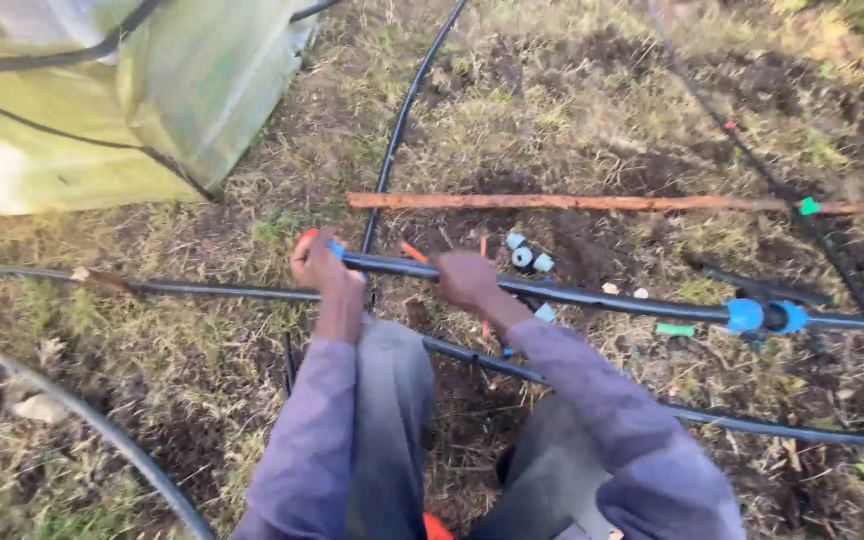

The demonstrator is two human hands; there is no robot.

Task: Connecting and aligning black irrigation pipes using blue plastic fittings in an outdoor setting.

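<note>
A thick black irrigation pipe [602,297] runs across the ground from the middle to the right edge. My right hand [464,280] is closed around it near its left end. My left hand [320,266] grips that end, where a small blue fitting [337,249] and something red-orange show between the fingers. Farther right on the same pipe sits a blue coupling [764,316]. Several small pale blue and white fittings [527,254] lie on the soil just beyond the pipe. Both my arms wear purple sleeves, with grey trousers below.
A thinner black hose [397,125] leads away toward the top. Another hose [672,408] crosses under my knees. A reddish wooden stick [572,202] lies across the grass. Translucent plastic sheeting [102,100] fills the upper left. A curved pipe [82,420] sits lower left.
</note>
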